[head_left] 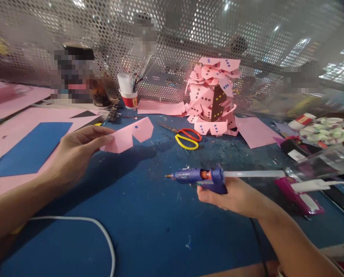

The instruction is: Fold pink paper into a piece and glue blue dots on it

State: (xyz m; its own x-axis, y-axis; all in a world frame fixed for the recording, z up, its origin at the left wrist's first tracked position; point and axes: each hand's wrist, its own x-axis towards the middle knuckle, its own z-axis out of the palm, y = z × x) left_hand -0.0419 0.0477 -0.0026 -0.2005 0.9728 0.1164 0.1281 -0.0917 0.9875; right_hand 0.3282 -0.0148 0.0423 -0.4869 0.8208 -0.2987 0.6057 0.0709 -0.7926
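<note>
Left of the frame's centre, your left hand (75, 154) pinches a notched pink paper piece (120, 139) between thumb and fingers. Right of centre, your right hand (233, 195) is wrapped around a blue glue gun (189, 176), nozzle pointing left, a clear glue stick (254, 174) jutting from its back. Your hands are well apart. Scissors (186, 138) lie just above centre; behind them, upper right of centre, stands a tower of pink cutouts (199, 94). A white cable (59, 218) curves through the lower left.

A craft workshop is suggested by the glue gun (190, 176), the scissors (177, 133) and the cut paper (121, 140). The stained worktop (157, 219) is backed by a perforated screen (174, 42).
</note>
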